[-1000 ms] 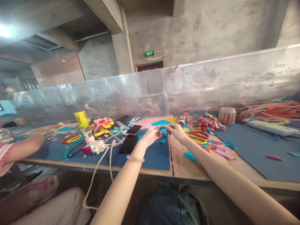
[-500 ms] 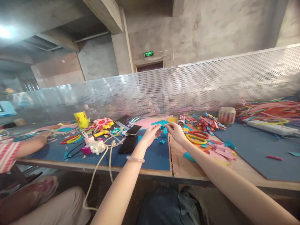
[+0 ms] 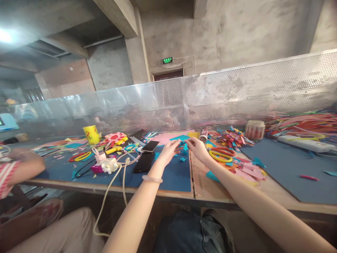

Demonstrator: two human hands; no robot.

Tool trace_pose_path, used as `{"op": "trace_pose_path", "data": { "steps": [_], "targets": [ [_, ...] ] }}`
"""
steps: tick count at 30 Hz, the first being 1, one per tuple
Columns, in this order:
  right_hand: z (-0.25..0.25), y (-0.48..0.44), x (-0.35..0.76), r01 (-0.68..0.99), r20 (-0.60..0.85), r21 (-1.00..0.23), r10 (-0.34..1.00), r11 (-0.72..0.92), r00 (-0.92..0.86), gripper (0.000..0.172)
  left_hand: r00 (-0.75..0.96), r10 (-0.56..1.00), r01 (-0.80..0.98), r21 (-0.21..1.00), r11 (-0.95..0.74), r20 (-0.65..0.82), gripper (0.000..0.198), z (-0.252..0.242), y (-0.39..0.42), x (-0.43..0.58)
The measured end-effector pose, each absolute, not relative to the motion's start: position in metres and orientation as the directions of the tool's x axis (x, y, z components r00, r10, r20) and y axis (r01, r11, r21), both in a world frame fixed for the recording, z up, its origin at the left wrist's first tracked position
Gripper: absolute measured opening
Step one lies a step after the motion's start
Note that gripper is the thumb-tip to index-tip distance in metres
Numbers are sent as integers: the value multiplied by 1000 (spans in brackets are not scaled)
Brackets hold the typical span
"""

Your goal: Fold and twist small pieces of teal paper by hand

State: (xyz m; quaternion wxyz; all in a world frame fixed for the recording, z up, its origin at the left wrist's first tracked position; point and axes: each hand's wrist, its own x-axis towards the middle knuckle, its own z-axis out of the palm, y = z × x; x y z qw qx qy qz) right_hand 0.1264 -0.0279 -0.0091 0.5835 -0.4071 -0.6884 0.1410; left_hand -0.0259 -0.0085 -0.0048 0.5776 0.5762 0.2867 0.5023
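Note:
Between my hands is a small piece of blue paper (image 3: 182,143), pinched from both sides over the table. My left hand (image 3: 170,151), with a pale bangle on its wrist, has its fingertips closed on the paper's left side. From the right, my right hand (image 3: 197,147) pinches the same piece; its exact folds are too small to make out. A blue paper scrap (image 3: 182,160) lies just below. Two phones, one black (image 3: 143,162) and one with a light edge (image 3: 150,146), lie left of my left hand.
Yellow-handled scissors (image 3: 220,156) and pink paper scraps (image 3: 250,171) lie at right. A dark bottle (image 3: 203,135) stands behind my right hand. Farther left are a yellow cup (image 3: 91,135), a power strip with cables (image 3: 109,164) and another person's arm (image 3: 27,169).
The other person's arm at the far left has drawn back to the left. My hands stay almost in the same place, still on the blue paper.

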Motion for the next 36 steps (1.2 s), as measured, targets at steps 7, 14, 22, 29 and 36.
{"op": "trace_pose_path", "data": {
  "steps": [7, 14, 22, 29, 36],
  "targets": [
    [-9, -26, 126, 320, 646, -720, 763, 616, -17, 26, 314, 909, -206, 954, -216, 273, 29, -6, -8, -27],
    [-9, -23, 126, 334, 613, -741, 790, 583, -19, 21, 318, 891, -197, 942, -273, 324, 31, -8, -5, -29],
    [-11, -21, 127, 371, 617, -726, 787, 579, -19, 21, 309, 874, -137, 927, -349, 374, 31, -9, -3, -32],
    [-12, -18, 129, 328, 621, -745, 784, 580, 25, 21, 170, 939, -195, 944, -266, 300, 33, -10, 3, -32],
    [-12, -18, 129, 364, 622, -725, 783, 584, -18, 21, 168, 934, 4, 948, -319, 314, 33, -8, -2, -31]
  ]
}}
